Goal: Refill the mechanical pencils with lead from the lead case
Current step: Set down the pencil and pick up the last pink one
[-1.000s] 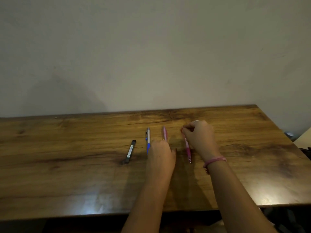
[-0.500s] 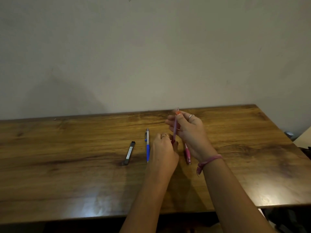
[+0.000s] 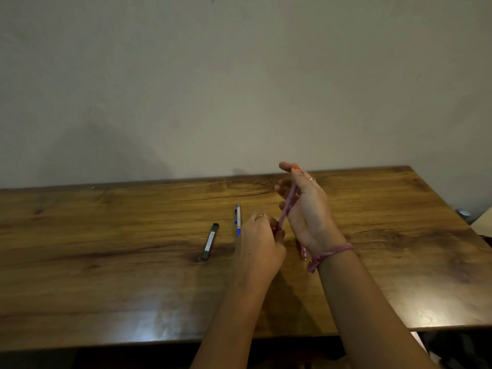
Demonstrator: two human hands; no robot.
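A pink mechanical pencil (image 3: 288,206) is held tilted above the wooden table (image 3: 106,275). My left hand (image 3: 262,243) pinches its lower end. My right hand (image 3: 306,209) grips its upper part, the thumb stretched up past the top end. A blue and white mechanical pencil (image 3: 238,219) lies on the table just left of my left hand. The slim black lead case (image 3: 210,241) lies further left. Another pink pencil (image 3: 303,252) lies on the table, mostly hidden under my right wrist.
A plain wall stands behind the table's far edge. A pale object (image 3: 483,222) sits off the table's right edge. The near table edge runs below my forearms.
The pink pencil was picked off the table and raised by both hands. My right hand moved from the table up onto its upper part, thumb now extended.
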